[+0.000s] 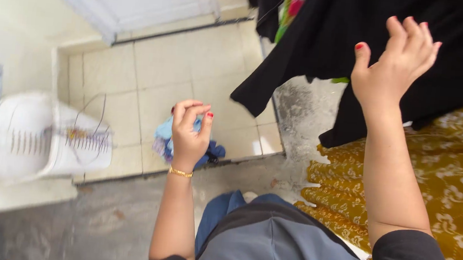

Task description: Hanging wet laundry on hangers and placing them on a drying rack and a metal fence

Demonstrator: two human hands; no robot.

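Right hand (396, 63) open, raised to black garment (329, 38); left hand (189, 134) pinched, apparently empty. Best spread flat, edges level, before release.

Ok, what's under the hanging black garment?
Under the black garment a mustard floral cloth shows, along with a strip of green at the hem. The right hand reaches up against the garment; whatever lies behind it is covered.

Black garment (363, 30) hanging at top, with a pink-and-green patterned cloth (291, 4) beside it. Mustard-yellow fabric (450, 182) printed with pale flowers. Blue and purple cloth bundle (164, 141) on cream floor tiles (152, 78). White plastic basket (46, 136). Right hand (396, 63) and left hand (189, 132) with red-painted nails; gold bracelet (181, 172). Grey concrete floor (94, 229).
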